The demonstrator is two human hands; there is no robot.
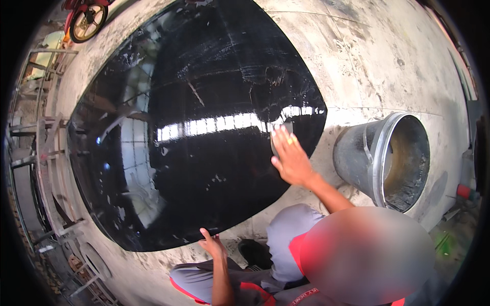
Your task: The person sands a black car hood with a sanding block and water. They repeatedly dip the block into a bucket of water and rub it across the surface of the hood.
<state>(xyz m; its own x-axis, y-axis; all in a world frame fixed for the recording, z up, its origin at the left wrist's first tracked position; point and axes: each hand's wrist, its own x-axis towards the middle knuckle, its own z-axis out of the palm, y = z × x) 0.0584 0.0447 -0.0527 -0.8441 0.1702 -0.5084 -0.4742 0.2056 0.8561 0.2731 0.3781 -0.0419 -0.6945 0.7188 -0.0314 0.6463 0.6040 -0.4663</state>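
Observation:
A large glossy black panel, shaped like a car hood point(214, 168), lies in front of me, wet and streaked with pale smears. My right hand point(292, 155) presses on its right part, fingers together and thumb out to the side. Under those fingers is a thin grey pad point(275, 147), mostly covered by the hand. A yellow ring or band shows on one finger. At the hood's near edge is my left hand point(214, 246), thumb on the rim and the other fingers bent, partly hidden below it.
A dark bucket point(357, 148) lies on its side to the right, its stained mouth turned away from the hood. Metal frames point(51, 173) line the left side. A motorbike wheel point(88, 23) stands at the far left. The concrete floor point(347, 61) is stained.

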